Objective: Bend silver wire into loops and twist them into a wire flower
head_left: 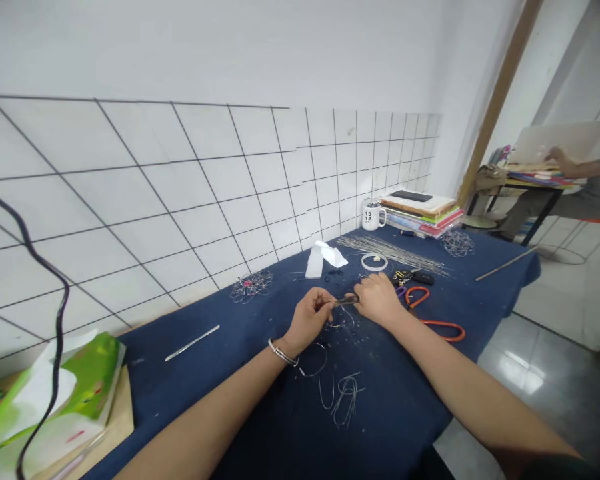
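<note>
While left hand (pixel 311 317) pinches wire (pixel 335 303), right hand (pixel 379 299) grips pliers (pixel 349 300).

The right hand (pixel 380 300) holds dark pliers (pixel 349 300) close to the left hand (pixel 310 319).

Dark blue cloth (pixel 410 393) right across the table (pixel 180 377), and it's busy! Far end: a white mug (pixel 371 215) standing just beside a stack of books (pixel 423 219). In front of them, a spread of straight wires (pixel 400 253), with one wire tangle (pixel 457 243) to the right and another (pixel 251 287) over left! White paper (pixel 314 261) between, orange-handled scissors (pixel 461 331) on the right, a silver rod (pixel 193 343) left, and bent wires (pixel 347 399) loose up front!
</note>
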Tool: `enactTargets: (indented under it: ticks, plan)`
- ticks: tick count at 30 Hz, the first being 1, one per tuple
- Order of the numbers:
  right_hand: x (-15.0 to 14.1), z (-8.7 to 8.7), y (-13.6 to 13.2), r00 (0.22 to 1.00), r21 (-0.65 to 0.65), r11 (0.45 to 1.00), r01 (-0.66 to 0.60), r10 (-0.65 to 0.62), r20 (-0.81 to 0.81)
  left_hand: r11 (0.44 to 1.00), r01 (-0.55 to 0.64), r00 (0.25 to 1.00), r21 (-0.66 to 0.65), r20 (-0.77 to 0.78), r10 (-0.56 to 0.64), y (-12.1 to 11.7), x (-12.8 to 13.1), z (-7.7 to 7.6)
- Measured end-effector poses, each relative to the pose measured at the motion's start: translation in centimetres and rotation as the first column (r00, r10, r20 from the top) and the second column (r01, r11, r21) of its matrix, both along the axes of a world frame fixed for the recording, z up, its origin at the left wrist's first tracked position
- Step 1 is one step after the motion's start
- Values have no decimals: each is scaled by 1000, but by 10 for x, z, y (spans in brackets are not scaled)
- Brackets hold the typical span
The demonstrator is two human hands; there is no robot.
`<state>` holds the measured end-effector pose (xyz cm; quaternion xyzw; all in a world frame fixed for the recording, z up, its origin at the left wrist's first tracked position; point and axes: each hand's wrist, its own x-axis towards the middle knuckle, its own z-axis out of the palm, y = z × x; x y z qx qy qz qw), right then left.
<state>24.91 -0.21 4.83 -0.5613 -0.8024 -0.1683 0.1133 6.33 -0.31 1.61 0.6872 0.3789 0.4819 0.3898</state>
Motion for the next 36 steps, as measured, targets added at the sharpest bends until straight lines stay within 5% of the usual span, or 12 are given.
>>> enactTargets:
  ticks: [23,36]
  plan:
    - [-4,-4,0,999,-24,999,36,-36,1,996,-22,990,-85,134,33,-3,4,1]
    - [-4,-13,7,994,-307,948,86,-102,-36,998,29,991,-48,130,-23,0,1,4]
